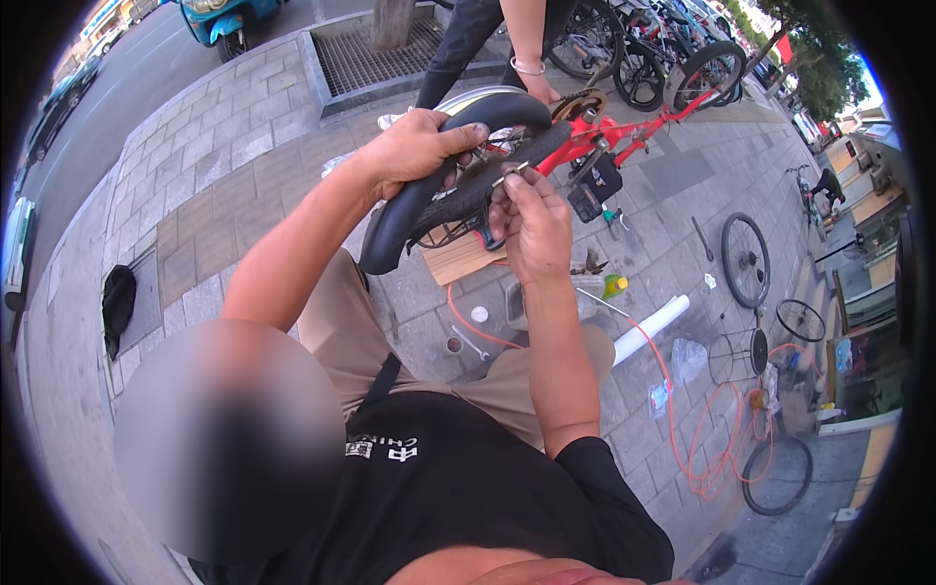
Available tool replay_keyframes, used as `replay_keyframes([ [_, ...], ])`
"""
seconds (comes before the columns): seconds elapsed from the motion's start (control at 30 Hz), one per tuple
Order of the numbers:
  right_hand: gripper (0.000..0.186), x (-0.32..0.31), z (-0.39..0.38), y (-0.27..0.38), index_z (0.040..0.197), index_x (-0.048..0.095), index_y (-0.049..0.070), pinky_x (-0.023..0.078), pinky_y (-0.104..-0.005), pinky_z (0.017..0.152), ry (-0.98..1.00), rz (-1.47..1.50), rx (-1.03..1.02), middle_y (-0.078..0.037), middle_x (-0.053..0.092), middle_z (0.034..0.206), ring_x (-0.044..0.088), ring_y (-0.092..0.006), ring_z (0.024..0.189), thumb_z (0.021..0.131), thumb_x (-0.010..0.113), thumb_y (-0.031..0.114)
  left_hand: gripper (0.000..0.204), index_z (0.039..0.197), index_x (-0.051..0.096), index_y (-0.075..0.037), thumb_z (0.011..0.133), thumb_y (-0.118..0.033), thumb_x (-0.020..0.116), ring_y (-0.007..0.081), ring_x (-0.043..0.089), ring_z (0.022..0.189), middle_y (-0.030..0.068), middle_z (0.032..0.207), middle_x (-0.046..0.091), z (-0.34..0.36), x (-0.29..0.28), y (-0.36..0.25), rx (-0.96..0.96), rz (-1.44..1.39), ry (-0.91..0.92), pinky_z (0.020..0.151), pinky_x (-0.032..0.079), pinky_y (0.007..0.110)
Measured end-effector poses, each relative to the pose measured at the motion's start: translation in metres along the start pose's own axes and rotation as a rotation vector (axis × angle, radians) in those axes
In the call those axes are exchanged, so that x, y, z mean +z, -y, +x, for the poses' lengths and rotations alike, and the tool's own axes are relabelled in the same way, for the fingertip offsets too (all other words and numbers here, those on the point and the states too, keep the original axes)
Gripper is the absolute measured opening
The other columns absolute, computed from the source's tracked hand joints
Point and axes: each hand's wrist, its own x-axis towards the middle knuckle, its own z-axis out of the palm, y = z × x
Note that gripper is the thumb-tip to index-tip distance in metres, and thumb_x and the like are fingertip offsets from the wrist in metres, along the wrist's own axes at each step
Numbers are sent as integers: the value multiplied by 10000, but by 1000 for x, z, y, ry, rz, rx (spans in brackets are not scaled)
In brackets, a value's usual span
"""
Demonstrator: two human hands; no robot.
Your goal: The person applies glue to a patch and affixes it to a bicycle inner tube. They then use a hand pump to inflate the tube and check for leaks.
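Observation:
My left hand (424, 154) is closed round a glossy black curved mudguard (397, 226), with the thumb over its edge. The mudguard lies alongside the tyre of a red bicycle (595, 134). My right hand (533, 222) pinches a thin, light metal rod (511, 175) between thumb and fingers, close beside the wheel. Its exact kind is too small to make out. Facing me, another person's hand (539, 86) reaches down to the bicycle near its chainring (582, 105). A black bag-like box (595, 187) hangs by the red frame.
Below my hands are a wooden board (458, 255), a spanner (472, 343), a yellow-capped bottle (614, 286) and a white tube (651, 330). To the right lie an orange hose (673, 419) and loose wheels (746, 260). More bicycles (707, 76) stand at the back.

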Motion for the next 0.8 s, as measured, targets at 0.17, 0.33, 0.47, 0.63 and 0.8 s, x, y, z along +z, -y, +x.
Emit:
replay_keyframes([
  [0.17,144,0,5,-5,1116,666,-6,494,-236,511,17,-20,-31,-89,728,911,663,-122,655,1025,664,106,414,1019,690,50,999,-351,786,94,596,581,42,805,656,-4,2,-5,-20,46,-22,504,499,245],
  [0.33,152,4,6,-8,1127,638,-17,505,-233,514,-34,-33,-92,-110,749,943,664,-120,649,1021,674,86,411,1023,693,52,1007,-349,778,88,589,582,39,811,662,-2,1,1,-14,-11,-16,505,490,244],
  [0.47,184,9,6,-15,1144,604,-27,501,-223,512,-62,-88,-202,-124,763,967,658,-108,636,1014,693,69,400,1024,693,51,1018,-342,766,85,586,581,38,817,666,-1,-1,3,-12,-27,5,501,484,247],
  [0.63,186,13,7,-20,1138,600,-21,484,-206,508,-78,-112,-259,-116,766,951,643,-90,615,1015,705,73,397,1024,689,49,1024,-342,758,84,590,587,37,820,666,-1,-2,2,-18,-23,6,503,484,247],
  [0.8,189,13,7,-23,1139,600,-12,471,-200,506,-64,-112,-272,-105,765,940,634,-80,605,1016,709,82,393,1042,682,40,1027,-346,754,84,582,579,36,828,665,-2,0,2,-16,-31,-3,498,480,245],
])
